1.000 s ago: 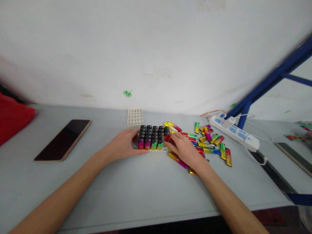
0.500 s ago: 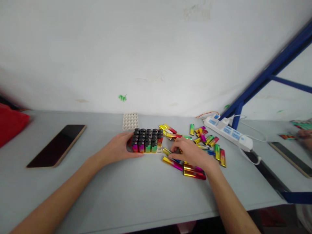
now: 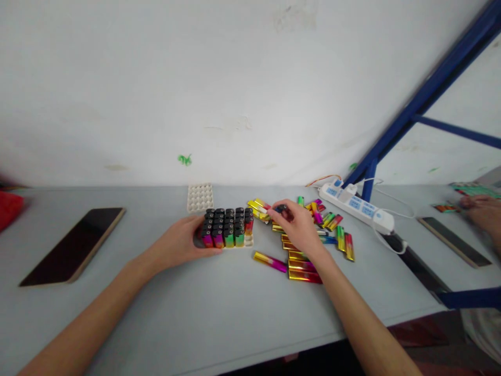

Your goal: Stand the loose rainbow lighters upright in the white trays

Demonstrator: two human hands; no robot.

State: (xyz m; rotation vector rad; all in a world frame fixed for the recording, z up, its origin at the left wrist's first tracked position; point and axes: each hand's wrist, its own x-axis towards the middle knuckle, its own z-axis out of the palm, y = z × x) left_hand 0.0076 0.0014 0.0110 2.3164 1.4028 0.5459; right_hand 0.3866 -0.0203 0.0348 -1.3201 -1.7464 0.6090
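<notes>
Upright lighters [image 3: 228, 227], centre of the frame: a close-packed block, black tops up, bodies magenta, green and red-gold, seated in a white tray [image 3: 249, 242] with open sockets at its near right corner. Left hand [image 3: 186, 239], left of centre: spread wide around the block's left end, thumb along the near side, the lighters lying between thumb and fingers; far fingertips hidden. Right hand [image 3: 297, 224], right of centre: narrow pinch on a single lighter [image 3: 281, 208], its black top showing at the fingertips, body mostly hidden, well apart from the open sockets. Loose lighters [image 3: 270, 262], centre right: metallic, multicoloured, lying flat, some beneath the right hand. Second tray [image 3: 200, 197], behind the block: white, sockets unfilled. Dark slab [image 3: 74, 245], left of the frame: flat, pale-edged. Power strip [image 3: 356, 206], right: white, with plugs and cables. Blue metal frame [image 3: 422, 94], upper right to lower right. Narrow dark panel [image 3: 454, 241], far right, near another person's hand [image 3: 485, 214]. Red item [image 3: 10, 209], left edge. Grey table [image 3: 195, 313], beneath; white wall [image 3: 235, 104], behind, bearing a green mark [image 3: 185, 160].
</notes>
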